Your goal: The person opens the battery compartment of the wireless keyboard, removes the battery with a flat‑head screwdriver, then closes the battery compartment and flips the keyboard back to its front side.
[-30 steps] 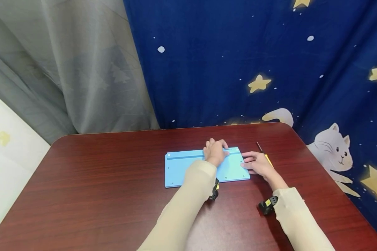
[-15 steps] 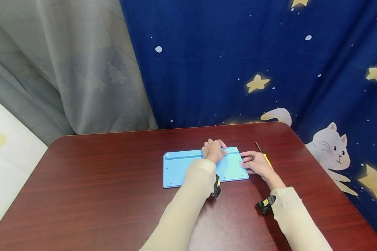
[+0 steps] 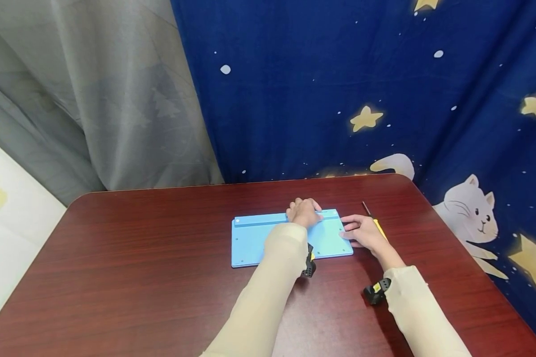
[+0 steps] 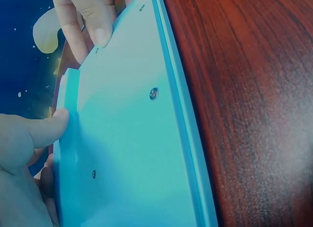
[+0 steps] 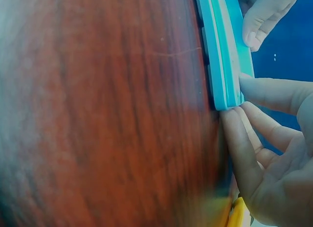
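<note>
A light blue keyboard (image 3: 250, 243) lies face down, its flat back up and a raised ridge along the far edge. Small screws (image 4: 154, 93) dot that back in the left wrist view. My left hand (image 3: 303, 213) grips the ridge right of its middle, thumb on the near side and fingers behind the far edge. At the right end, my right hand (image 3: 365, 233) pinches the short edge. Its thumb (image 5: 274, 92) presses on top while the fingers reach the edge from below in the right wrist view. Dark keys (image 5: 205, 43) show under the keyboard there.
A screwdriver (image 3: 379, 228) with a yellow handle and dark shaft lies just right of the keyboard, partly behind my right hand. The dark red wooden table (image 3: 138, 277) ends at a far edge before a blue starry curtain (image 3: 295, 89) and a grey one.
Both hands keep their hold on the keyboard, which stays in place. My left forearm and its wrist camera have turned very slightly; the head view has shifted a little.
</note>
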Demonstrator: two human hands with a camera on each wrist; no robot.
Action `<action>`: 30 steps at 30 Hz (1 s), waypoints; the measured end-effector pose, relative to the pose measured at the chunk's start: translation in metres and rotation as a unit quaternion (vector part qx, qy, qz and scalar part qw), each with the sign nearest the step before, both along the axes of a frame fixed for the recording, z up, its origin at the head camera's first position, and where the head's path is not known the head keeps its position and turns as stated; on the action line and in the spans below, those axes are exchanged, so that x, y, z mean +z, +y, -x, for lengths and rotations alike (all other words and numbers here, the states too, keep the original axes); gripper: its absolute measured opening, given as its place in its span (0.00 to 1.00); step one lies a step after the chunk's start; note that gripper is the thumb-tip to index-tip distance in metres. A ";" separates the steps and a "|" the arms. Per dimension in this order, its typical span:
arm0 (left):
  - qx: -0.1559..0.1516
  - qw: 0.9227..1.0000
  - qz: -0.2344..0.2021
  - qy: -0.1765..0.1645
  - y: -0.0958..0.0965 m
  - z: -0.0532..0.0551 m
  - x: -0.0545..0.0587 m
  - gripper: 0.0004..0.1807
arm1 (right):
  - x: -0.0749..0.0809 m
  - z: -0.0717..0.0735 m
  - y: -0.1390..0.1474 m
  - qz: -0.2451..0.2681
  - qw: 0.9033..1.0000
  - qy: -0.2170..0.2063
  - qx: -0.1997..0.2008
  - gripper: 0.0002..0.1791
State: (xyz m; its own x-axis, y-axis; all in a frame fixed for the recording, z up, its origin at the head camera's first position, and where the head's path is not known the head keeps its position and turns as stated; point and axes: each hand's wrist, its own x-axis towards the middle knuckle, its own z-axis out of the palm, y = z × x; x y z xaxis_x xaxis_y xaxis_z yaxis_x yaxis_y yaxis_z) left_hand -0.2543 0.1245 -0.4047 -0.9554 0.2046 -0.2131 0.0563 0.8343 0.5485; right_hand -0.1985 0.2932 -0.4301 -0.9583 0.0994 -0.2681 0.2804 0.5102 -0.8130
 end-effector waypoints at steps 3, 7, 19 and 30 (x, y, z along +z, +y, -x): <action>0.003 1.000 0.006 -0.006 0.001 -0.001 0.003 0.06 | 0.001 0.000 0.000 -0.002 1.000 -0.001 -0.001 0.27; 0.006 1.000 0.017 -0.013 0.001 -0.002 0.006 0.07 | 0.002 0.000 0.000 -0.003 1.000 -0.003 -0.002 0.27; -0.001 0.999 0.026 -0.036 0.002 0.001 0.008 0.07 | 0.002 0.000 -0.002 0.000 1.000 -0.007 -0.003 0.27; 0.004 1.000 0.000 -0.028 0.001 -0.001 0.007 0.07 | -0.001 0.001 0.000 -0.003 1.000 -0.007 -0.005 0.27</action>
State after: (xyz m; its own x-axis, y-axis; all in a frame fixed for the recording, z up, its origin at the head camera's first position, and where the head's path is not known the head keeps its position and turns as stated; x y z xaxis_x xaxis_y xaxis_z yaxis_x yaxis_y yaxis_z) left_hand -0.2533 0.1254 -0.3976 -0.9439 0.1961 -0.2656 0.0184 0.8344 0.5508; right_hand -0.1998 0.2930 -0.4308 -0.9536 0.1104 -0.2800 0.2961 0.5118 -0.8065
